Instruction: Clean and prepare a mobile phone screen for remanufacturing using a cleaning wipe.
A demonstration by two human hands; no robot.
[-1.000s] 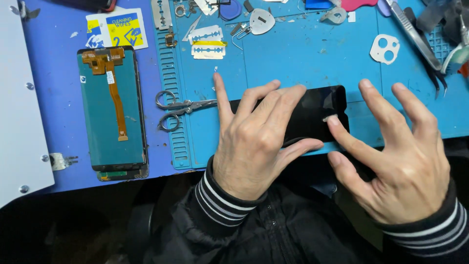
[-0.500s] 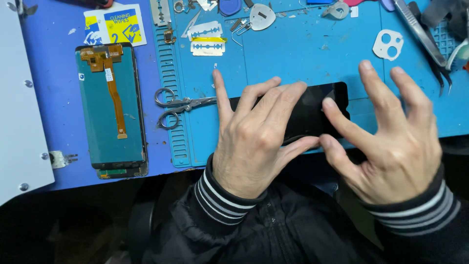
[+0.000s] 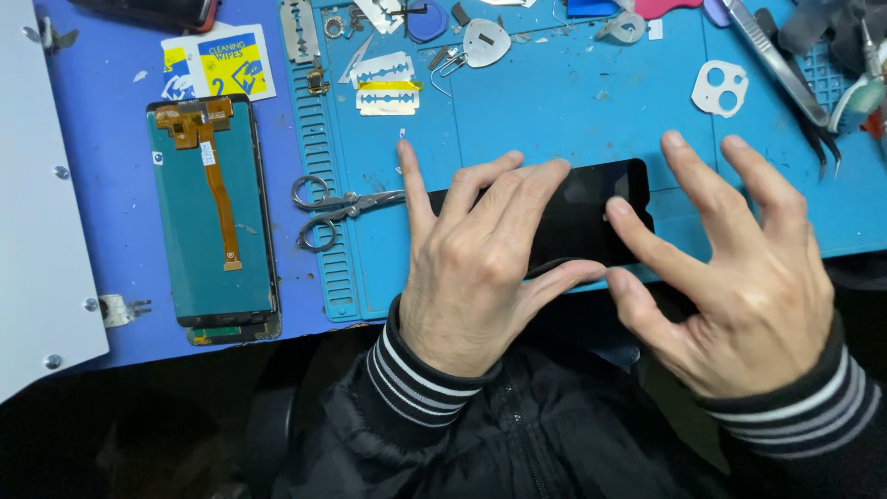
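Head; 2 hands: left hand (image 3: 471, 268), right hand (image 3: 739, 277); 1 black screen (image 3: 591, 208); 1 scissors (image 3: 337, 208)

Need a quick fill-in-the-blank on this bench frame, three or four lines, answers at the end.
1. The left hand lies flat on a ____ phone screen.
2. The scissors lie to the ____ of the left hand.
3. The teal display panel has an ____ flex cable running down it.
4. The right hand touches the screen with its ____.

Answers: black; left; orange; fingertips
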